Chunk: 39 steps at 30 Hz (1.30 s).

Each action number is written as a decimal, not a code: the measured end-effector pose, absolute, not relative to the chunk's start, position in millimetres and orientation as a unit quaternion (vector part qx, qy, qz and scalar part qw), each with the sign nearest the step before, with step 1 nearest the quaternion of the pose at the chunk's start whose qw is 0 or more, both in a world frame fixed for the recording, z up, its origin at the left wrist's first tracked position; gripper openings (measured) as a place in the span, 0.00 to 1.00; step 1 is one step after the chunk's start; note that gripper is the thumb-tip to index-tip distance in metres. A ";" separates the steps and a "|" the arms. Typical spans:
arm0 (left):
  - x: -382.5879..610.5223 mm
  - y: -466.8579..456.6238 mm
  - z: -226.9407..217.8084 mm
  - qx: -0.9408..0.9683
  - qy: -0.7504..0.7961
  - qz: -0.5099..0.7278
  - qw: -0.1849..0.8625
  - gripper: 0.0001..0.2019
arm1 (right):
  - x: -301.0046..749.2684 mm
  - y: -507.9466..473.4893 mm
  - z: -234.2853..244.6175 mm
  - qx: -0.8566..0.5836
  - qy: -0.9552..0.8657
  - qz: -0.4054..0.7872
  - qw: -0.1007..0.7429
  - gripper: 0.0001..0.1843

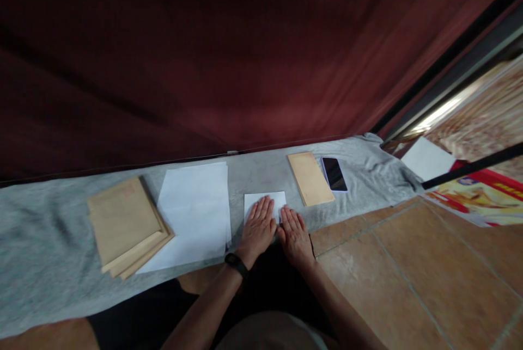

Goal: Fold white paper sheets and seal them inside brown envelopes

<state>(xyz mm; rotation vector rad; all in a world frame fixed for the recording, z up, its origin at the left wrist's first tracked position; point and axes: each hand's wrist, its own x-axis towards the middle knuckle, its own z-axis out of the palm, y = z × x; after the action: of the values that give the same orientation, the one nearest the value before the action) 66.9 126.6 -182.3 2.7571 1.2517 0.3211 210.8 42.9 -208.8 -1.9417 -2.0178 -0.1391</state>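
A small folded white paper (265, 201) lies on the grey cloth (49, 241) in front of me. My left hand (259, 227), with a black band on its wrist, lies flat on the paper with its fingers stretched out. My right hand (294, 233) rests flat beside it, fingers together and extended, touching the paper's right lower edge. Neither hand grips anything.
Left of the hands lie a stack of white sheets (196, 214) and a pile of brown envelopes (125, 225). To the right sit another brown envelope (310, 177) and a dark phone (334, 173). Tiled floor (408, 274) spreads to the right; a dark red curtain (204, 56) hangs behind.
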 end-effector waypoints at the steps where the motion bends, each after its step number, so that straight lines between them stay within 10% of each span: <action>1: 66.4 128.6 -183.0 0.901 0.418 0.106 0.045 0.29 | 210.9 42.9 -208.8 -0.683 -0.709 -0.049 0.170 0.30; 39: 33.2 119.0 -189.0 0.872 0.476 0.116 0.015 0.28 | 195.1 97.7 -201.9 -0.688 -0.701 -0.035 0.184 0.30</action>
<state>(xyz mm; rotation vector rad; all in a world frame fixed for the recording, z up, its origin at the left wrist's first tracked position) 33.2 119.0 -189.0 2.7121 1.4817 0.3621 195.1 97.7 -201.9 -1.9408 -1.9768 -0.0999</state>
